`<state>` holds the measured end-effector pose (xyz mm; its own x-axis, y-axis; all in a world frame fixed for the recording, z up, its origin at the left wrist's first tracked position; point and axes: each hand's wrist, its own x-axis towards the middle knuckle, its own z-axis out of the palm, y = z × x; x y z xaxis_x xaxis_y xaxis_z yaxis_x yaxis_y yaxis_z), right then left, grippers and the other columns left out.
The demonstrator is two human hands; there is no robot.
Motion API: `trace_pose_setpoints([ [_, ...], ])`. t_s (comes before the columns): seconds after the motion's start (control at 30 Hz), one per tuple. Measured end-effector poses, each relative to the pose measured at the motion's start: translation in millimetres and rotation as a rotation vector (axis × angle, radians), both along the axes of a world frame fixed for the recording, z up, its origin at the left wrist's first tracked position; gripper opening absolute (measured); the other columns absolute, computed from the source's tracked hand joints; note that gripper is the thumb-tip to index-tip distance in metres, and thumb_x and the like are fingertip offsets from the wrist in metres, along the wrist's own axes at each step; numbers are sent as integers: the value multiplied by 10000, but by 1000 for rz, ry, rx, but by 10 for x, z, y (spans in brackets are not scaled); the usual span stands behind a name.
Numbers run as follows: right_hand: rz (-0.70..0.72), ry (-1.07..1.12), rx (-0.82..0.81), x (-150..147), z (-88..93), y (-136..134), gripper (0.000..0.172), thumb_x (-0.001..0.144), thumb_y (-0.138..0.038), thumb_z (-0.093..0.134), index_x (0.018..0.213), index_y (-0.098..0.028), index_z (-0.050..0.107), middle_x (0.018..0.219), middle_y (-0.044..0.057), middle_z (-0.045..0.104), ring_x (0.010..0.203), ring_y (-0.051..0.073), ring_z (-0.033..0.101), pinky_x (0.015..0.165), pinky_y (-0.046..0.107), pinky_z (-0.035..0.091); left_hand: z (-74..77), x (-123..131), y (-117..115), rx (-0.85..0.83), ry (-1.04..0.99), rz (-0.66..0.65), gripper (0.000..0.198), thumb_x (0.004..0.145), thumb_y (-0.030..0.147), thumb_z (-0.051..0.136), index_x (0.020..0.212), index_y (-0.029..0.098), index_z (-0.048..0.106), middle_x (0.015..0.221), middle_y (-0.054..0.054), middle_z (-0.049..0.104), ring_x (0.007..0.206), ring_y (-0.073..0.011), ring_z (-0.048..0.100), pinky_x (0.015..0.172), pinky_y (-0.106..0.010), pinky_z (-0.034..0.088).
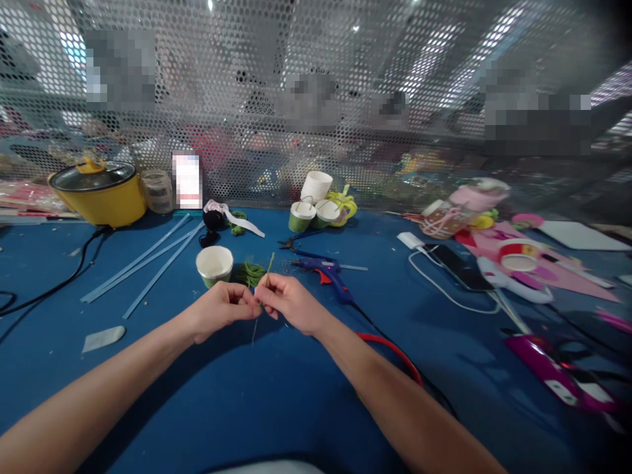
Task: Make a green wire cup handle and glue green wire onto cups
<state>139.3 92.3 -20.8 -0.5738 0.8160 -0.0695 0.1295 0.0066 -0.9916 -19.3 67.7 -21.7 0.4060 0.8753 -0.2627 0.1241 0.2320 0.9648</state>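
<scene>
My left hand (220,311) and my right hand (291,303) meet above the blue table (276,395), fingertips pinched together on a thin green-wrapped wire stick (267,271). The stick points up and away past my fingers, and its bare lower end hangs below them. Just behind my hands lies a bundle of green yarn (251,272) next to a small green paper cup (214,264) with a white inside. A blue hot glue gun (326,271) rests to the right of my right hand.
Several clear glue sticks (148,260) lie at the left near a yellow lidded pot (96,191). More green cups (313,214), pliers (296,242), a phone with a white cable (457,266), pink craft pieces (523,263) and a perforated metal screen (316,99) stand behind.
</scene>
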Motion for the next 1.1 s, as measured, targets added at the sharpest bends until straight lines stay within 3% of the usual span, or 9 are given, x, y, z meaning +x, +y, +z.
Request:
trace_pose_setpoints([
  [0.27, -126, -236, 246, -6, 12, 3, 298, 739, -391, 535, 569, -170, 430, 498, -66, 332, 473, 67, 282, 441, 216, 229, -24, 16, 1, 93, 68, 9, 208, 657, 300, 594, 587, 135, 489, 506, 68, 349, 479, -53, 255, 452, -211, 181],
  [0.47, -181, -254, 287, -19, -31, 3, 321, 731, -420, 537, 566, -165, 432, 520, -48, 391, 503, 76, 323, 464, 220, 259, -46, 28, -2, 123, 88, 28, 192, 672, 289, 581, 609, 128, 496, 533, 61, 350, 501, -57, 252, 468, -219, 188],
  [0.57, -161, -174, 216, -24, -34, 3, 315, 721, -430, 549, 586, -168, 437, 532, -48, 401, 488, 73, 337, 449, 215, 267, -35, 21, -1, 97, 49, 29, 197, 664, 287, 591, 593, 129, 497, 518, 64, 349, 491, -53, 251, 462, -217, 180],
  [0.7, -25, 39, 8, -17, -30, 7, 269, 739, -432, 529, 704, -172, 470, 595, -39, 444, 475, 71, 384, 434, 210, 319, -20, 1, 1, 17, 7, 10, 206, 647, 308, 618, 612, 132, 516, 505, 65, 380, 459, -46, 251, 437, -219, 140],
  [0.77, -14, 38, -1, -10, -34, 10, 266, 745, -420, 526, 673, -176, 449, 554, -51, 418, 455, 68, 372, 425, 207, 308, -21, -3, 1, 3, -2, -4, 208, 651, 313, 620, 623, 133, 520, 510, 64, 389, 458, -46, 254, 434, -219, 139],
  [1.1, -160, -193, 285, -18, 6, -2, 316, 744, -370, 535, 550, -171, 385, 507, -67, 316, 486, 65, 264, 444, 213, 225, -18, 17, -2, 68, 58, 6, 160, 661, 270, 593, 627, 131, 524, 512, 71, 354, 477, -52, 256, 459, -220, 175],
])
